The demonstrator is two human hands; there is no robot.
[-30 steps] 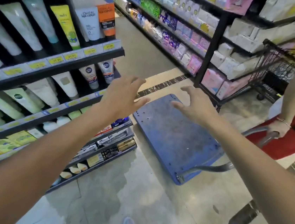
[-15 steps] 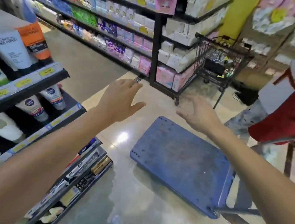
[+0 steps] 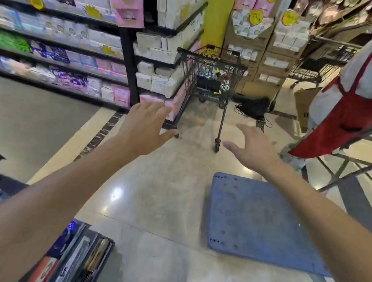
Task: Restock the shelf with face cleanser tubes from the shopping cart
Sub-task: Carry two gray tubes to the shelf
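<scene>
Ahead by the shelf end, shopping cart (image 3: 211, 76) contents blur; both hands, left (image 3: 146, 127) and right (image 3: 252, 148), spread empty.

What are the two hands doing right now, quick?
Left hand: open, fingers spread, holding nothing.
Right hand: open, fingers spread, holding nothing.

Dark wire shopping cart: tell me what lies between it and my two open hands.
Only bare glossy beige floor, seen in the head view. The left hand and right hand are both empty, short of the dark wire shopping cart.
</scene>
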